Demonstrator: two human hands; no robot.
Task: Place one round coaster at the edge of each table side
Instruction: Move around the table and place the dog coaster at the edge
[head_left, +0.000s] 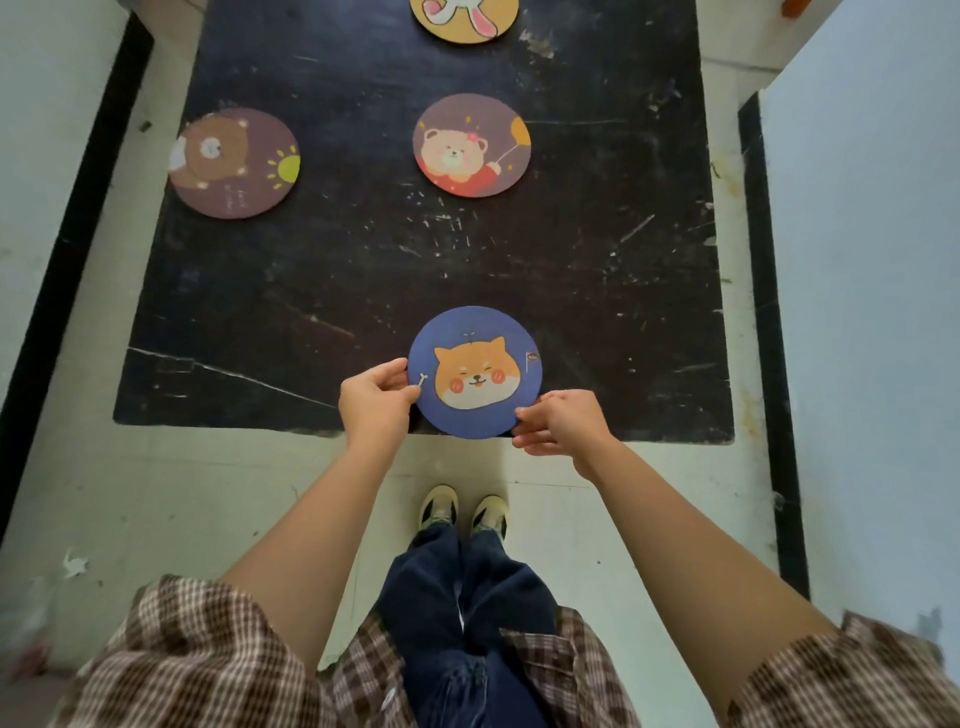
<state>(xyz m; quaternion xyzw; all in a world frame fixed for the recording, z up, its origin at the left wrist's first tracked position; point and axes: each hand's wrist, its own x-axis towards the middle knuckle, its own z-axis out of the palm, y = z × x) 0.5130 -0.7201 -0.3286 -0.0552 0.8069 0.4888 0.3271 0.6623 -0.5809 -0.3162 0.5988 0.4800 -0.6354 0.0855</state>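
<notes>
1. We see a blue dog coaster (475, 372) flat at the surface's (597, 312) near edge.
2. A brown bear coaster (235, 163) overhangs the left edge.
3. A balloon bear coaster (471, 145) lies centrally.
4. A yellow rabbit coaster (464, 19) sits at the far edge.

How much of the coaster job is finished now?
Done: the brown bear coaster at the left edge and the rabbit coaster at the far edge. In hand: both hands hold the blue dog coaster at the near edge. Left: the centre bear coaster, for the right side.
</notes>
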